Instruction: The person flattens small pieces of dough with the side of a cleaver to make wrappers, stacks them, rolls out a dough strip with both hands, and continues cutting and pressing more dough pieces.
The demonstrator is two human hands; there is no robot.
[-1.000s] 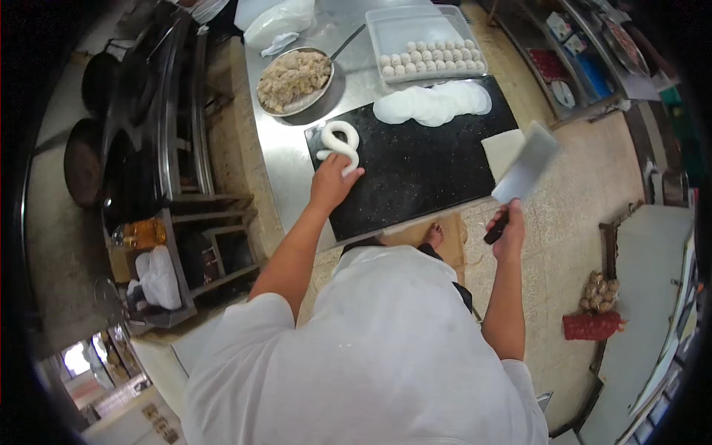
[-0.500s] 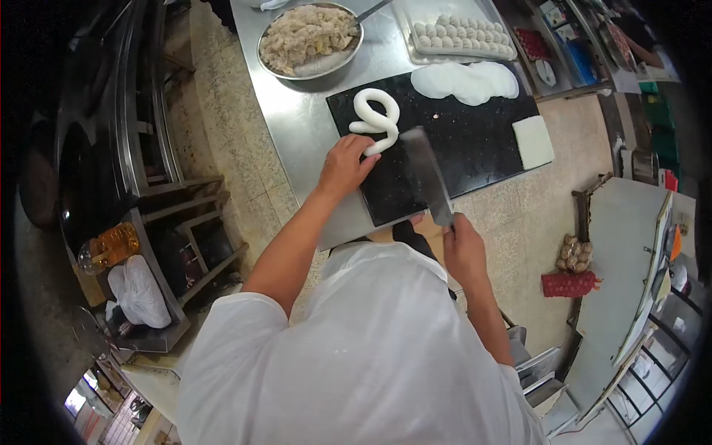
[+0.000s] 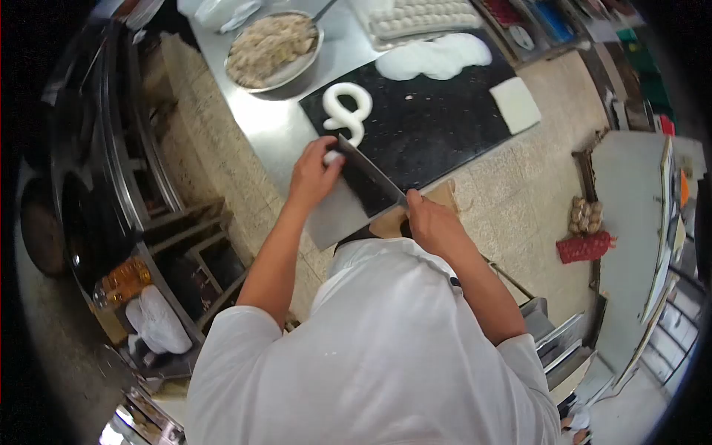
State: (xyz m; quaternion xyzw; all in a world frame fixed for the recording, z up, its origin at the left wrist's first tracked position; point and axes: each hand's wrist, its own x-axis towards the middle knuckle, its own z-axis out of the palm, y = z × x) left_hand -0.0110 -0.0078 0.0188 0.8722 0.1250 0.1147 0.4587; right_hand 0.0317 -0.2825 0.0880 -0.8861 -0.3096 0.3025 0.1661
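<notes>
On the black board (image 3: 426, 133) lies a looped white dough rope (image 3: 362, 95). My right hand (image 3: 437, 225) is wrapped round the handle of a cleaver (image 3: 373, 169). The blade stands on edge across the near end of the rope, pointing up and to the left. My left hand (image 3: 311, 174) is beside the blade's tip, its fingers closed on a small white dough piece (image 3: 331, 157) at the near side of the blade. Part of that piece is hidden by the fingers.
A metal bowl (image 3: 317, 61) of pale filling stands at the table's back left. Overlapping flat white dough rounds (image 3: 437, 55) lie on the board's far side. Behind them is a tray (image 3: 382, 44) of dough balls. A folded white cloth (image 3: 517, 105) lies at the board's right edge.
My right hand has swung the cleaver left, bringing its blade to the rope's near end. My left hand now grips a small piece on the blade's near side. The camera view has shifted.
</notes>
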